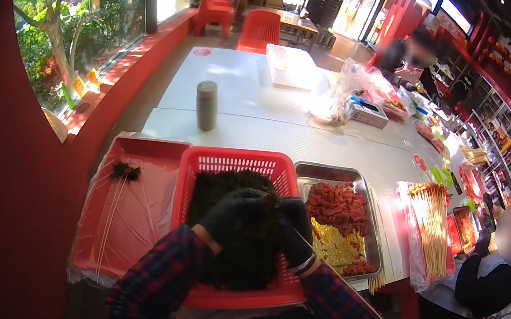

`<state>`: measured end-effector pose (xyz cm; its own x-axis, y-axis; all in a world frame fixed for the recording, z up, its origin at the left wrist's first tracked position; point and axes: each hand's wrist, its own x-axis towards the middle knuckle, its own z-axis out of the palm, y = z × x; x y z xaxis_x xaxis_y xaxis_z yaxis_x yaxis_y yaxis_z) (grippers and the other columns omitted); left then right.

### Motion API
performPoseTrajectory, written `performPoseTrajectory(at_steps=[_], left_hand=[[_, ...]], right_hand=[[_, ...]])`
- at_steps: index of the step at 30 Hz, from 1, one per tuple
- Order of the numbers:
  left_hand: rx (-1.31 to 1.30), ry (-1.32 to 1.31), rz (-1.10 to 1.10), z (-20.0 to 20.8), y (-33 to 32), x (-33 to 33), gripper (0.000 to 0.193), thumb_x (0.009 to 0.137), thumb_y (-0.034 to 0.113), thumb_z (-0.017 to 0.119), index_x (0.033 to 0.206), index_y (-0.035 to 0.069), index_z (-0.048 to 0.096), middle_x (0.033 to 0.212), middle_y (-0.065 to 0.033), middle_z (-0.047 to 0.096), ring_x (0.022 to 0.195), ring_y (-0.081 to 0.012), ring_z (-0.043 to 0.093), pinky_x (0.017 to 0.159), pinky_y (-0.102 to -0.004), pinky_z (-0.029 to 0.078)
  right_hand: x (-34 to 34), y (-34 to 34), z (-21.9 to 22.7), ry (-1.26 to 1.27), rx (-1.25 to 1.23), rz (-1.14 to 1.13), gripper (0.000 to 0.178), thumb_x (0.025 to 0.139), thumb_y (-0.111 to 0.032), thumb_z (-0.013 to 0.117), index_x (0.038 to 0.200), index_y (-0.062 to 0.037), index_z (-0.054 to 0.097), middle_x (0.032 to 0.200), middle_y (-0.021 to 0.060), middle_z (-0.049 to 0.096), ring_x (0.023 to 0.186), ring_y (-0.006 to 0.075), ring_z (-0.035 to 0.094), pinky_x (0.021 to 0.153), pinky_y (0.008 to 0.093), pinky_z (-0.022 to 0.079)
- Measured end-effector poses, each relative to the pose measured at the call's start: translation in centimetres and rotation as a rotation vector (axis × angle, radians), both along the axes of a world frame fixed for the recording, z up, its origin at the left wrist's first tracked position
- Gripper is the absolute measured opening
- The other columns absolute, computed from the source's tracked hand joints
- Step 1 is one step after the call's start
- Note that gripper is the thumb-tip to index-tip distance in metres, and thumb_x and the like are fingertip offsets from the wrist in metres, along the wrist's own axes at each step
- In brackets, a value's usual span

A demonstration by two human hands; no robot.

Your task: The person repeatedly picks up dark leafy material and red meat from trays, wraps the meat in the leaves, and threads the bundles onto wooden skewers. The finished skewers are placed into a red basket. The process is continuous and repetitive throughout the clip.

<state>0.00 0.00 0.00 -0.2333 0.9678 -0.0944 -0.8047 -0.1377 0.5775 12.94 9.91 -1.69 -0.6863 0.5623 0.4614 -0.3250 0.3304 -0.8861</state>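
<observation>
My left hand (233, 218), in a black glove, is closed with its fingertips pinching a bit of dark leafy greens just over a red slotted basket (282, 163). My right hand (295, 226), also gloved in black, grips a thin bamboo skewer (345, 279) that slants down toward the lower right. The two hands meet fingertip to fingertip; the skewer's tip is hidden between them. A heap of dark greens (236, 267) fills the basket. To the left, a film-covered red tray (160, 192) bears skewers with a green bunch (126, 171) at their tips.
Right of the basket, a steel tray (367, 191) holds red raw meat (337, 203) and yellow pieces (337, 244). Beyond stand a grey-green canister (207, 105) and a white box (291, 65). Many loaded skewers (433, 231) lie farther right, near two other people.
</observation>
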Motion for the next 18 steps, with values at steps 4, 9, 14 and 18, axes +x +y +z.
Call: performPoseTrajectory(at_steps=[4,9,14,18], left_hand=[[0.052,-0.063,-0.086,-0.4,0.8,0.6,0.015,0.08,0.007,0.055,0.094,0.002,0.057,0.088,-0.0097,0.061,0.081,-0.0168,0.059,0.071,-0.0278,0.05],[0.057,0.124,-0.034,-1.6,1.2,-1.6,0.016,0.08,0.008,0.055,0.094,0.001,0.056,0.085,-0.0074,0.06,0.076,-0.016,0.058,0.069,-0.0274,0.048],[0.102,0.16,0.143,-1.1,-1.5,-11.7,0.012,0.084,0.012,0.05,0.083,0.002,0.057,0.08,-0.0064,0.057,0.073,-0.0143,0.056,0.069,-0.0247,0.047],[-0.052,0.288,0.306,-0.4,-7.4,-22.1,0.01,0.083,0.014,0.051,0.078,0.006,0.053,0.072,-0.0005,0.052,0.063,-0.0104,0.05,0.061,-0.0208,0.043]], right_hand=[[-0.1,-0.3,0.8,-0.01,0.198,-0.136,0.015,0.073,-0.003,0.056,0.087,-0.0043,0.05,0.084,0.0064,0.048,0.083,0.0173,0.048,0.076,0.0276,0.039],[-0.6,-0.6,0.9,-0.028,-0.013,-0.146,0.034,0.074,-0.005,0.06,0.106,-0.004,0.048,0.095,0.006,0.052,0.088,0.0157,0.051,0.08,0.0277,0.041],[-0.5,-0.1,0.1,-0.04,-0.028,-0.029,0.048,0.075,0.002,0.057,0.12,-0.0042,0.04,0.1,0.0044,0.051,0.092,0.0129,0.05,0.079,0.0254,0.041],[-0.6,-0.1,0.3,-0.083,-0.038,-0.031,0.048,0.074,0.006,0.053,0.119,-0.0048,0.041,0.101,0.004,0.051,0.092,0.0128,0.05,0.08,0.0253,0.042]])
